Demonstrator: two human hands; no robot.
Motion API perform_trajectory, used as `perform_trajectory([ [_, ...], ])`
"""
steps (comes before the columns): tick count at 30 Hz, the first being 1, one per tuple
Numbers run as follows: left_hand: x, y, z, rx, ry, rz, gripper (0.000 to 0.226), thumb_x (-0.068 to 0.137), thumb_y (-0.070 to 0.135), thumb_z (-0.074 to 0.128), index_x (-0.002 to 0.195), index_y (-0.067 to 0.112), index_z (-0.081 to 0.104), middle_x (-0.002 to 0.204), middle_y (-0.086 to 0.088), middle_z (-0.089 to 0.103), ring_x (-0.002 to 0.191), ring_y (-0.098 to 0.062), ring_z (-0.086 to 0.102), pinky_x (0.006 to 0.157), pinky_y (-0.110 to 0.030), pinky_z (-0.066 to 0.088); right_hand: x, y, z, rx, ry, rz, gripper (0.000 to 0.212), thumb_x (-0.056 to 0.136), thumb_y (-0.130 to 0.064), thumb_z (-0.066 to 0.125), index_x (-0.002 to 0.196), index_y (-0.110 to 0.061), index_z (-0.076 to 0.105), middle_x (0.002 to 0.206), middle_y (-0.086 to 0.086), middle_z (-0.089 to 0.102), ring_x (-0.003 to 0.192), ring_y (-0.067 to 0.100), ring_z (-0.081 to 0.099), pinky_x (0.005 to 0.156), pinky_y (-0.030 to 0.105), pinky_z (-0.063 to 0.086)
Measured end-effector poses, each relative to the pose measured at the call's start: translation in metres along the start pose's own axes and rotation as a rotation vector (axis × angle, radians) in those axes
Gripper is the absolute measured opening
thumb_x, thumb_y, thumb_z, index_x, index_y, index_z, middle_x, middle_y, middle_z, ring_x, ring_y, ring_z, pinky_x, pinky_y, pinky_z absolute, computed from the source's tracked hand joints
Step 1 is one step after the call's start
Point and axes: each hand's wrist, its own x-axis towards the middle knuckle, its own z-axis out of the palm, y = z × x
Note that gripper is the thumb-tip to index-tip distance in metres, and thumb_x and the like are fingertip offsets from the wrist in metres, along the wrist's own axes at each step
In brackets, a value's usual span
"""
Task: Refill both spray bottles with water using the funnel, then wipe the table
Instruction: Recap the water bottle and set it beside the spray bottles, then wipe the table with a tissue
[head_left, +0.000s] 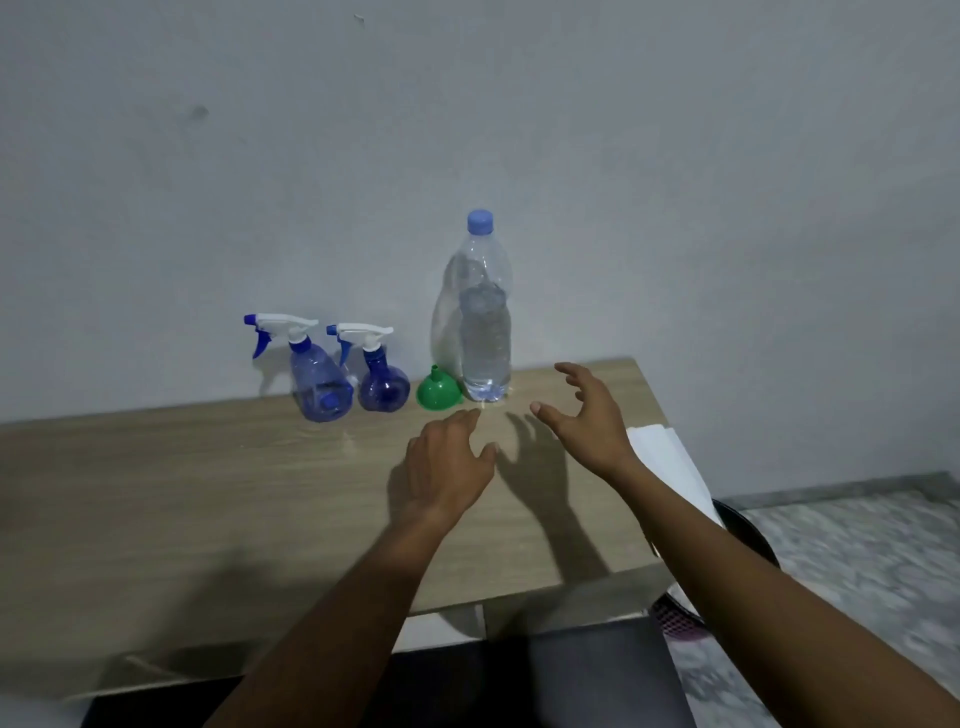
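Both hands empty, fingers spread: left hand (448, 457) low over tabletop (208, 483), right hand (587, 415) near water bottle (480, 322). 2 spray bottles (317, 374) (379, 376), funnel (438, 393) at wall, untouched. Risk: tall bottle tips if knocked; funnel just beside it gets swept off.

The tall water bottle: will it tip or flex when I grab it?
Likely tippy: the water bottle is tall and narrow, so a high push could topple it toward the green funnel. Probably heavy, since it looks over half full. Its thin clear wall may flex when squeezed; the cap is on.
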Motion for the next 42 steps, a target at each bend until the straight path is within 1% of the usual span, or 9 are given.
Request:
perform_trajectory([
  [6, -0.012, 0.034, 0.023, 0.003, -0.056, 0.082, 0.054, 0.087, 0.049, 0.064, 0.136, 0.026, 0.061, 0.132, 0.004, 0.067, 0.11, -0.021, 0.067, 0.098, -0.042, 0.049, -0.032, 0.037, -0.038, -0.029, 0.032, 0.061, 0.053, 0.087, -0.035, 0.078, 0.135, -0.031, 0.058, 0.141, -0.002, 0.057, 0.129, 0.017, 0.053, 0.107, 0.039, 0.046],
  [14, -0.021, 0.091, 0.087, -0.033, -0.306, 0.155, 0.051, 0.082, 0.053, 0.063, 0.13, 0.033, 0.065, 0.128, 0.01, 0.07, 0.112, -0.014, 0.068, 0.098, -0.035, 0.053, -0.073, 0.12, -0.095, -0.172, 0.12, 0.302, 0.034, 0.088, -0.028, 0.077, 0.12, -0.022, 0.071, 0.126, 0.004, 0.067, 0.113, 0.024, 0.063, 0.095, 0.037, 0.051],
  [18, -0.029, 0.109, 0.118, -0.063, -0.43, 0.171, 0.05, 0.084, 0.05, 0.064, 0.131, 0.033, 0.064, 0.132, 0.012, 0.067, 0.122, -0.015, 0.062, 0.1, -0.033, 0.051, -0.09, 0.156, -0.111, -0.213, 0.127, 0.386, 0.028, 0.086, -0.03, 0.077, 0.113, -0.023, 0.075, 0.108, 0.0, 0.072, 0.107, 0.024, 0.064, 0.088, 0.036, 0.053],
  [22, -0.033, 0.12, 0.139, -0.02, -0.473, 0.221, 0.05, 0.092, 0.047, 0.061, 0.139, 0.029, 0.059, 0.15, 0.007, 0.053, 0.136, -0.021, 0.05, 0.109, -0.037, 0.043, -0.092, 0.169, -0.113, -0.253, 0.091, 0.383, 0.029, 0.085, -0.034, 0.077, 0.111, -0.022, 0.078, 0.096, -0.003, 0.073, 0.1, 0.021, 0.064, 0.079, 0.029, 0.046],
  [27, -0.036, 0.126, 0.155, 0.065, -0.503, 0.271, 0.052, 0.095, 0.045, 0.06, 0.144, 0.028, 0.054, 0.157, 0.004, 0.044, 0.14, -0.025, 0.043, 0.112, -0.04, 0.038, -0.083, 0.171, -0.106, -0.355, 0.035, 0.32, 0.039, 0.085, -0.049, 0.076, 0.111, -0.021, 0.077, 0.097, -0.001, 0.069, 0.103, 0.021, 0.058, 0.081, 0.034, 0.05],
  [30, -0.038, 0.125, 0.161, 0.081, -0.506, 0.272, 0.057, 0.093, 0.046, 0.063, 0.145, 0.028, 0.051, 0.159, 0.004, 0.04, 0.141, -0.024, 0.04, 0.113, -0.04, 0.036, -0.077, 0.167, -0.104, -0.377, 0.039, 0.345, 0.026, 0.086, -0.041, 0.076, 0.102, -0.021, 0.078, 0.095, 0.0, 0.069, 0.1, 0.02, 0.06, 0.076, 0.032, 0.048],
  [33, -0.039, 0.124, 0.164, 0.079, -0.502, 0.26, 0.059, 0.093, 0.047, 0.063, 0.147, 0.029, 0.049, 0.16, 0.006, 0.038, 0.143, -0.022, 0.039, 0.113, -0.038, 0.033, -0.073, 0.163, -0.103, -0.319, 0.05, 0.385, 0.007, 0.086, -0.029, 0.073, 0.082, -0.024, 0.075, 0.078, -0.002, 0.069, 0.086, 0.021, 0.066, 0.066, 0.028, 0.043],
  [38, -0.04, 0.119, 0.165, -0.052, -0.464, 0.205, 0.06, 0.091, 0.042, 0.067, 0.146, 0.025, 0.05, 0.158, 0.003, 0.043, 0.141, -0.02, 0.043, 0.114, -0.036, 0.036, -0.07, 0.154, -0.111, 0.048, 0.084, 0.419, 0.015, 0.085, -0.019, 0.074, 0.071, -0.02, 0.068, 0.074, -0.01, 0.068, 0.074, 0.009, 0.063, 0.072, 0.026, 0.046],
  [42, -0.042, 0.115, 0.163, -0.177, -0.369, 0.208, 0.059, 0.091, 0.037, 0.07, 0.145, 0.021, 0.052, 0.156, -0.001, 0.045, 0.138, -0.022, 0.05, 0.111, -0.041, 0.044, -0.063, 0.145, -0.122, 0.287, 0.083, 0.439, 0.021, 0.086, -0.006, 0.072, 0.071, -0.018, 0.061, 0.059, -0.012, 0.053, 0.055, 0.002, 0.049, 0.061, 0.019, 0.041],
])
